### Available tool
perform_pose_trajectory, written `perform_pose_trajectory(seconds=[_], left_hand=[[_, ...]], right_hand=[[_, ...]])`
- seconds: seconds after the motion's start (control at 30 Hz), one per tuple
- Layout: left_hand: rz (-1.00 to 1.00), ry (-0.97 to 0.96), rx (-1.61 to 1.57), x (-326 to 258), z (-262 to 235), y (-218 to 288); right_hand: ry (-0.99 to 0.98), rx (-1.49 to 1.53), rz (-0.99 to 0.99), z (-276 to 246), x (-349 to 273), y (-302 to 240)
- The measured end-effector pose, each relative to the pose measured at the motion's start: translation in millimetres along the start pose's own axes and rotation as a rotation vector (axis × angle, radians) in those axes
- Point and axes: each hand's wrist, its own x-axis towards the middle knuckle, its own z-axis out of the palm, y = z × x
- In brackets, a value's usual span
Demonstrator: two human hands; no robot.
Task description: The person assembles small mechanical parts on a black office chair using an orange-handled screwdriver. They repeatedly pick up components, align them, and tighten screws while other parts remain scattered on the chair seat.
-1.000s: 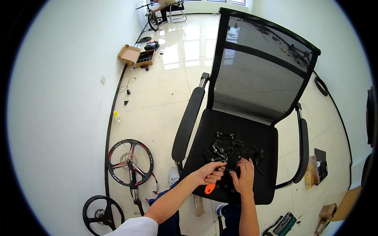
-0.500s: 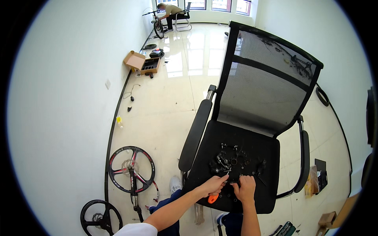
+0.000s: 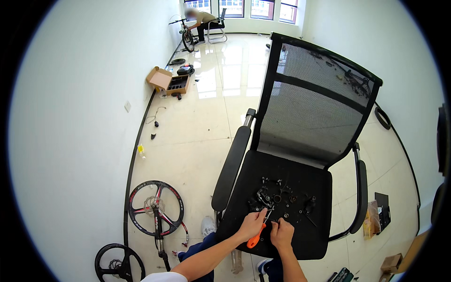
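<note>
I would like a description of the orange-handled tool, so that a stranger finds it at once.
Find the black mesh-backed office chair. Near the front edge of its seat, look beside the person's left hand for the orange-handled tool. Its bright colour sets it apart from the dark small parts on the seat.

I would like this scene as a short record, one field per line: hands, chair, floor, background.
Left hand: holds an orange-handled screwdriver by its shaft
Right hand: beside the left; whether it grips something is unclear
Chair: black, small metal parts on its seat
Floor, left: red-and-black wheel, black wheel
Background: seated person by a bicycle
</note>
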Motion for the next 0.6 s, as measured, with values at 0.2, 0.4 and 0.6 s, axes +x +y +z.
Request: perform_pose_trajectory(seconds=[0.2,0.4,0.6], left_hand=[[-0.069,-0.019,-0.019,5,-3,11],[-0.182,-0.240,-0.299,3,-15,24],[-0.214,-0.290,-0.281,5,-15,26]], right_hand=[[-0.016,0.084,0.067,-2,4,-8],[0.008,0.113,0.032,-15,22,-7],[-0.015,0.146,0.051,-24,24,-3]])
